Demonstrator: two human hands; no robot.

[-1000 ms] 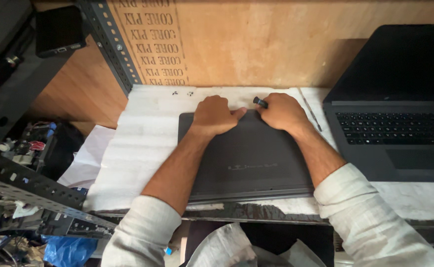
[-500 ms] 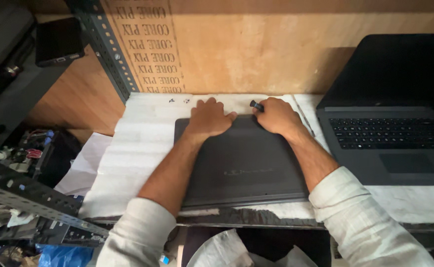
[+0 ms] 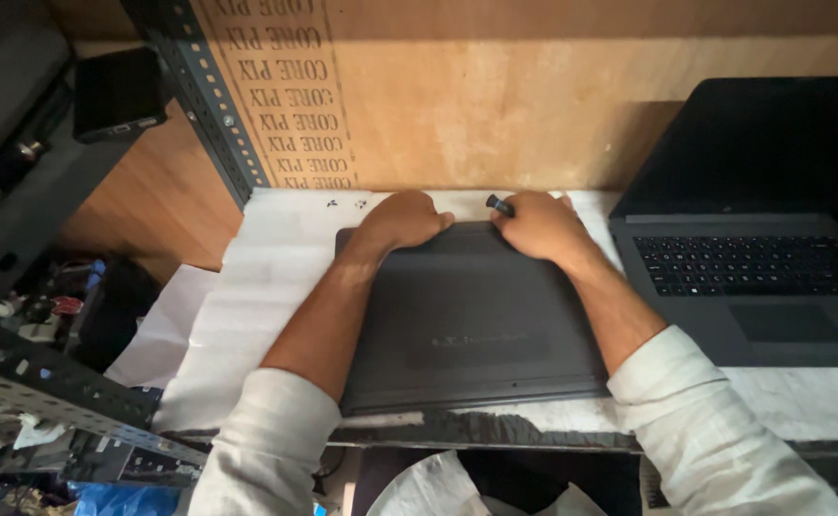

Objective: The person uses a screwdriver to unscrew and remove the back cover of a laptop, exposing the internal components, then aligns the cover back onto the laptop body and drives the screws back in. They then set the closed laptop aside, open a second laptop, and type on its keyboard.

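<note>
Here both hands, left hand (image 3: 402, 222) and right hand (image 3: 539, 226), press the closed laptop (image 3: 472, 325)

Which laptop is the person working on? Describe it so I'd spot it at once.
On the white padded bench before the wooden back wall, two laptops sit side by side. It is the closed dark grey laptop under both hands, lying flat, unlike the open laptop with its keyboard showing.

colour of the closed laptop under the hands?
Dark grey, matte. The closed laptop shows best in the head view, lying on white foam sheet.
</note>
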